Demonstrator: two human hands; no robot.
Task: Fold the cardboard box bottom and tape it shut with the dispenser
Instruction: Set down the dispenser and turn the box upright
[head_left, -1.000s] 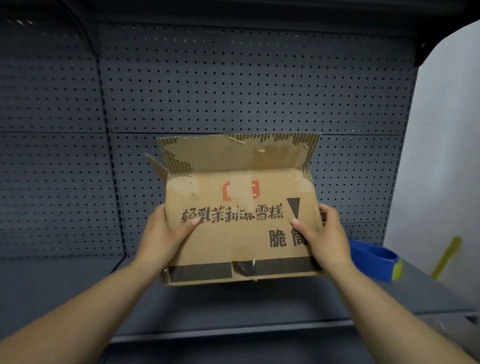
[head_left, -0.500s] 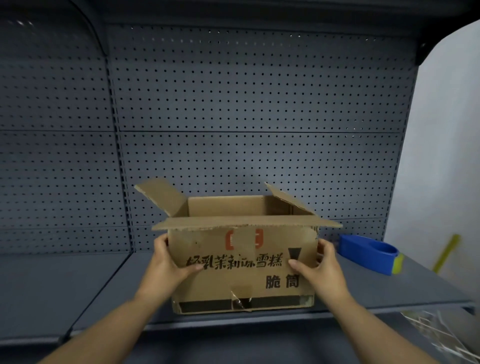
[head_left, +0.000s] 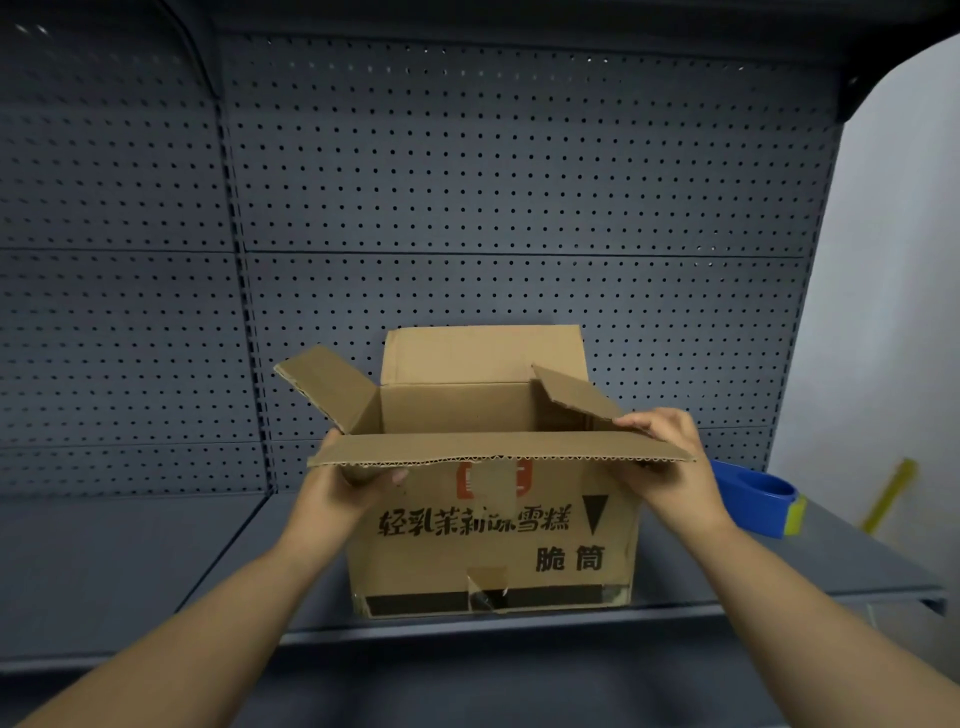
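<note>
A brown cardboard box (head_left: 493, 540) with black printed characters stands upright on the grey shelf (head_left: 130, 561), its upper flaps open. The near flap (head_left: 498, 449) lies level toward me. My left hand (head_left: 343, 486) grips the left end of that flap, thumb on top and fingers curled beneath. My right hand (head_left: 670, 457) holds its right end, fingers over the top edge. The far flap stands up; the two side flaps angle outward. A blue tape dispenser (head_left: 753, 496) lies on the shelf just right of the box, partly hidden by my right hand.
A dark perforated back panel (head_left: 493, 182) rises behind the shelf. A white wall (head_left: 893, 312) is at the right, with a yellow stick (head_left: 888, 493) leaning near it. The shelf's front edge (head_left: 467, 626) runs just below the box.
The box came down from the air onto the shelf. My hands then slid up from its front face to the two ends of the near flap. The far flap now stands upright.
</note>
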